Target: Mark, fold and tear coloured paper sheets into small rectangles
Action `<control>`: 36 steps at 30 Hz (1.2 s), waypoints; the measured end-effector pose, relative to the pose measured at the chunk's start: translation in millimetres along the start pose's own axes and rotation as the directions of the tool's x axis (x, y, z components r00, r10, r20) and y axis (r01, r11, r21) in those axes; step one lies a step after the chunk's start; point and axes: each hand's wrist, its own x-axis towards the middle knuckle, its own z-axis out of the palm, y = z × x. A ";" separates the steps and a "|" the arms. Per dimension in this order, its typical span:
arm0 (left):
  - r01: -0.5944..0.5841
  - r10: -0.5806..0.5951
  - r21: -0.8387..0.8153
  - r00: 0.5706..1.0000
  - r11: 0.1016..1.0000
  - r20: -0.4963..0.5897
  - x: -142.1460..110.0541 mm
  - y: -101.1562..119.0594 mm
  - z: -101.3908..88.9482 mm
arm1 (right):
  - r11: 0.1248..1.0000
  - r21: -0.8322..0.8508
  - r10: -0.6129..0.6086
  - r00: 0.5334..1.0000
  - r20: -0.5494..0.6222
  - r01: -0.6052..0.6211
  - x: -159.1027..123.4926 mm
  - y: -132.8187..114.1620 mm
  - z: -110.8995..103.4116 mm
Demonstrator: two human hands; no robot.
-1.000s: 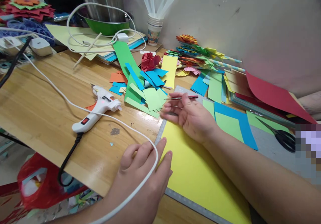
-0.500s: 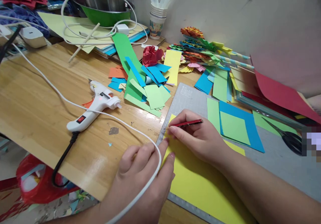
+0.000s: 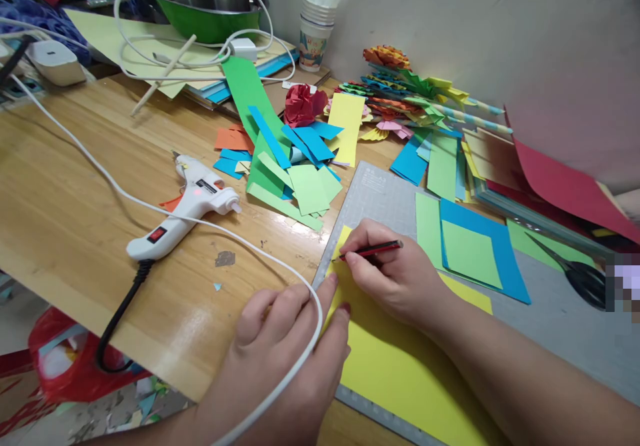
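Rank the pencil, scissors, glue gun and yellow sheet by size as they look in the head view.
1. Yellow sheet, partly under the right hand
2. Glue gun
3. Scissors, handle end blurred over
4. Pencil, gripped in that hand

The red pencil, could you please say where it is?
In the head view, the red pencil is just right of centre, in the right hand over the yellow paper.
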 end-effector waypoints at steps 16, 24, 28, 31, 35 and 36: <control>-0.074 0.074 0.031 0.997 0.997 -0.002 -1.5 -3.1 0.6 | 0.992 -0.080 -0.095 0.995 0.042 0.099 -0.4 -1.3 1.6; -0.044 0.043 0.014 0.998 0.999 0.036 -5.7 -3.0 5.7 | 0.996 -0.046 -0.081 0.995 -0.053 0.078 -1.1 0.6 3.2; -0.055 0.054 0.014 0.997 0.998 0.048 -8.4 -3.0 8.5 | 0.991 -0.088 -0.099 0.995 -0.012 0.098 0.0 0.6 3.8; -0.043 0.042 0.010 0.998 0.999 0.055 -7.6 -2.9 7.1 | 0.989 -0.093 -0.119 0.993 0.007 0.119 0.3 1.0 3.8; -0.006 0.008 -0.031 0.999 1.000 0.049 -3.3 -3.5 1.6 | 0.992 -0.017 -0.123 0.992 -0.031 0.122 0.0 3.6 1.8; 0.000 0.002 -0.041 0.999 0.999 0.050 -1.7 -3.5 -0.2 | 0.993 0.031 -0.111 0.991 -0.074 0.113 0.1 4.4 1.3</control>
